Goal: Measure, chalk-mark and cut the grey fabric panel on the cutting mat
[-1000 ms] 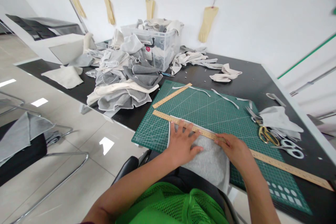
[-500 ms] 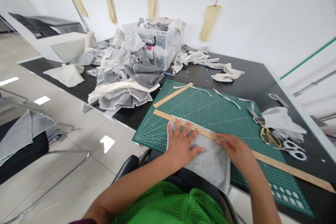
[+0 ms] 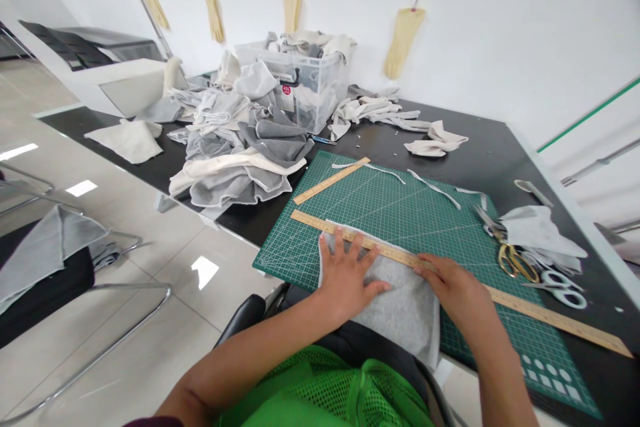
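Note:
A long wooden ruler [image 3: 555, 315] lies slantwise over the upper edge of a grey piece of fabric [image 3: 400, 313]. My left hand [image 3: 350, 273] is spread flat on the fabric, its fingertips reaching onto the ruler. Farther along the ruler, my right hand [image 3: 453, 287] grips it with bent fingers; the thumb is hidden. Beneath these lies a green cutting mat [image 3: 425, 220] with a printed grid. The fabric's lower part hangs over the table's front edge toward my lap.
A shorter wooden ruler [image 3: 330, 181] and thin fabric strips [image 3: 434, 188] rest on the mat. Gold-handled scissors [image 3: 515, 260] and white-handled scissors [image 3: 565, 290] lie right, beside fabric scraps [image 3: 543, 233]. A fabric pile [image 3: 240, 147] and a clear plastic box [image 3: 320, 93] stand back left.
The long ruler has slid slightly left, its right end swinging a little away from me. My right hand has shifted slightly with its grip kept. My left hand stays in place.

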A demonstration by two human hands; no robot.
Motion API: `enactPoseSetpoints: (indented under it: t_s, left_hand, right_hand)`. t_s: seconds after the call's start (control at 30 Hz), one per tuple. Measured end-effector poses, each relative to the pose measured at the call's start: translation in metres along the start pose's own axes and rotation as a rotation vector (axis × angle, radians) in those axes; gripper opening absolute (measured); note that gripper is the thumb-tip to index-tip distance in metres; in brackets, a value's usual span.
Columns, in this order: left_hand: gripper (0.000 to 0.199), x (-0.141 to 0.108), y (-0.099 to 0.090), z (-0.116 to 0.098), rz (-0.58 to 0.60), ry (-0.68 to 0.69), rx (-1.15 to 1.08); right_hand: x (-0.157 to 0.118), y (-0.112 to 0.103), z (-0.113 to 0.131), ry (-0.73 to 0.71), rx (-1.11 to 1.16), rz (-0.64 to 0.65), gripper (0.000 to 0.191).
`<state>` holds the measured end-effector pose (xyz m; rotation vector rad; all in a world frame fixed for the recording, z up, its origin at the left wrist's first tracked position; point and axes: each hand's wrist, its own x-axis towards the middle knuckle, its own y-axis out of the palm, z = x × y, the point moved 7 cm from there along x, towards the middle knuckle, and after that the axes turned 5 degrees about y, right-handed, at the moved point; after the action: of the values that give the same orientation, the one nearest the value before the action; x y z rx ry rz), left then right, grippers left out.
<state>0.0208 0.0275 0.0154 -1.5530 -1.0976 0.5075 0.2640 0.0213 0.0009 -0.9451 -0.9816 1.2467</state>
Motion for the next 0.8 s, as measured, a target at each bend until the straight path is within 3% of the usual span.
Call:
enactPoseSetpoints:
  t_s: [0.23,0.8]
  left_hand:
    - [0.084,0.001,0.001,0.002,0.004,-0.008,-0.005]
    - [0.081,0.0,0.0,0.002,-0.027,-0.032,0.004]
  right_hand:
    - [-0.001,-0.003,-0.016,-0.025,0.066,0.066,0.041]
    - [-0.003,-0.002,-0.016,-0.053,0.055,0.043,0.037]
